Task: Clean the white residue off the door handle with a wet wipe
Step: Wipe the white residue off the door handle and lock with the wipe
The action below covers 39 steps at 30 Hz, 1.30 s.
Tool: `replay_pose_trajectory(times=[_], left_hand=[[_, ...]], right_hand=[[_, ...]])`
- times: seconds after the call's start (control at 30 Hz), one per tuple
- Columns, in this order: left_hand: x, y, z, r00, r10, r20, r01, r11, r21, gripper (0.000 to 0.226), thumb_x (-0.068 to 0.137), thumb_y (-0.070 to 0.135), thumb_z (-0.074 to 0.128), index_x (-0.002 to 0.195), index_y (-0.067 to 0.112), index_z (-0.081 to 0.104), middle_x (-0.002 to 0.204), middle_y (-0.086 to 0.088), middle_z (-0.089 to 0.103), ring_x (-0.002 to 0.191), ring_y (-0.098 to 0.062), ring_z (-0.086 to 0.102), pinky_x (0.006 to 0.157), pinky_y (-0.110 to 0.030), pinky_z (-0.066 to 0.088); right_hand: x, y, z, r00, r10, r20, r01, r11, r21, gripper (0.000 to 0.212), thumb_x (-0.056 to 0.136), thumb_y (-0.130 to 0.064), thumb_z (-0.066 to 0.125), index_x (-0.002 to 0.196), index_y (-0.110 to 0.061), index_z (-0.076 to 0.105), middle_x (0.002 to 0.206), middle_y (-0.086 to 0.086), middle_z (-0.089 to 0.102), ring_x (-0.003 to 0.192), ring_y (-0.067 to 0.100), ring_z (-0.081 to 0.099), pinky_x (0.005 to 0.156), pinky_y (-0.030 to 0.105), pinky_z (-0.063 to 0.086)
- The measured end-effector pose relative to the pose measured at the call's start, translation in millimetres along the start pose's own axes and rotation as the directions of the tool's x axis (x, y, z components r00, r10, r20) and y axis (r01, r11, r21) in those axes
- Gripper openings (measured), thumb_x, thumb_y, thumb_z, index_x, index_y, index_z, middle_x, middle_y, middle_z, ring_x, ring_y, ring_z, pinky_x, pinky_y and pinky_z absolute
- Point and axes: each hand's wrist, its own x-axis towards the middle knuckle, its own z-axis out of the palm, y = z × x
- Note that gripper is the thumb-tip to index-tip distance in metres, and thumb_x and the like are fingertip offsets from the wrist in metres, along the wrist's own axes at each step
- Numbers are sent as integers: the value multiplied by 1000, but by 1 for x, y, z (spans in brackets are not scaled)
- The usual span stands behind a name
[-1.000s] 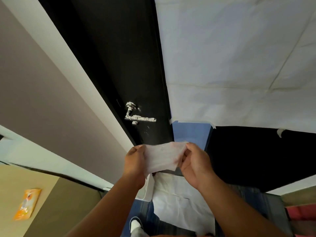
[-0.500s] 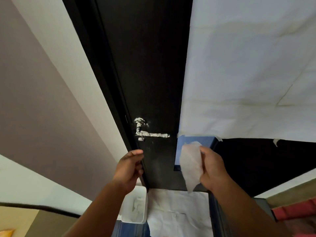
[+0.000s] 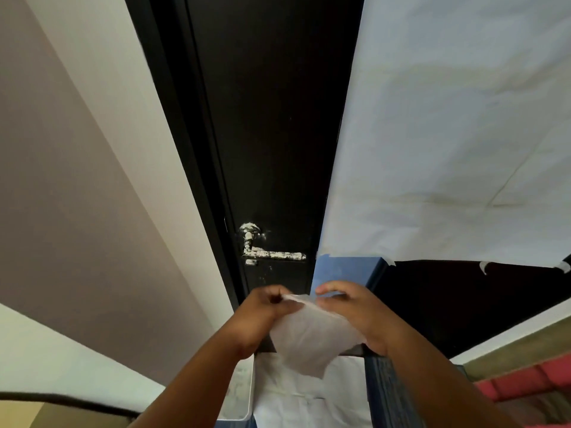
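A lever door handle [image 3: 272, 252] caked in white residue sticks out from the black door [image 3: 272, 125], its round base up and to the left of the lever. Just below it I hold a white wet wipe [image 3: 309, 338] between both hands. My left hand [image 3: 265, 313] pinches the wipe's upper left edge. My right hand [image 3: 355, 313] grips its upper right edge, and the sheet hangs down between them. Neither hand touches the handle.
White paper sheeting [image 3: 448, 134] is taped over the surface right of the door. A white bin [image 3: 242, 393] stands on the floor below my left arm, beside more white paper [image 3: 309, 403]. A pale wall [image 3: 77, 180] runs along the left.
Half a second ago my right hand alone held the wipe and my left hand was empty. Now my left hand has taken the wipe's other edge. The view has moved closer to the door.
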Motion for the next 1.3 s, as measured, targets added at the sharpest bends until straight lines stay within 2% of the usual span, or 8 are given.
replay_pose_trajectory(times=[0.13,0.23,0.3,0.4,0.7,0.97,1.13,1.3], left_hand=[[5,3,-3,996,11,-84,-10,1000,12,17,93,20,72,77,26,73,79,-1,71,77,-17,67,68,-32,52],[5,3,-7,993,14,-116,-18,1000,-26,12,91,23,75,80,27,75,84,-3,74,82,-20,70,71,-33,53],[6,2,-14,989,1,-146,-9,998,-55,8,91,21,76,84,25,77,88,-4,75,84,-22,69,73,-34,53],[8,2,-28,979,-43,-199,38,999,-29,8,95,19,70,97,21,77,82,-4,70,63,-16,56,55,-27,41],[21,17,-71,869,-54,-491,40,998,-39,10,97,16,63,102,17,72,90,-8,70,64,-18,57,55,-26,46],[37,30,-68,848,8,-530,-18,1000,-14,12,101,21,61,101,19,72,87,-5,75,60,-16,60,62,-30,49],[41,26,-70,829,24,-558,-26,1000,5,11,101,23,63,99,22,74,84,-5,77,60,-16,61,64,-32,52],[42,23,-72,820,45,-570,-29,999,37,10,99,22,66,98,21,76,87,-6,77,65,-16,64,62,-26,52]], right_hand=[[2,3,-2,993,59,102,-40,983,-179,19,85,-39,77,83,-20,78,86,3,72,86,21,68,69,29,56],[11,6,-9,997,52,58,-59,988,140,34,80,-41,79,73,-8,75,85,18,66,89,30,63,85,43,53],[20,11,-13,996,84,16,-83,897,435,39,82,-30,78,94,7,73,97,21,65,97,32,62,92,50,52],[31,16,-13,970,232,-71,-125,727,675,29,91,-21,71,111,0,71,102,20,71,102,34,66,90,49,54],[47,0,-12,949,192,-249,-13,816,579,12,98,-19,62,104,-10,68,109,12,68,98,27,65,94,49,51],[58,-22,10,987,24,-159,93,722,686,28,101,-13,51,120,-4,69,115,15,73,111,29,68,100,47,53],[65,-18,16,986,-95,-135,152,843,517,28,102,-3,51,116,-11,73,116,8,75,111,20,70,92,31,58],[77,-13,27,986,-64,-155,131,871,474,20,99,-4,59,99,-14,76,107,8,76,103,18,73,97,37,57]])
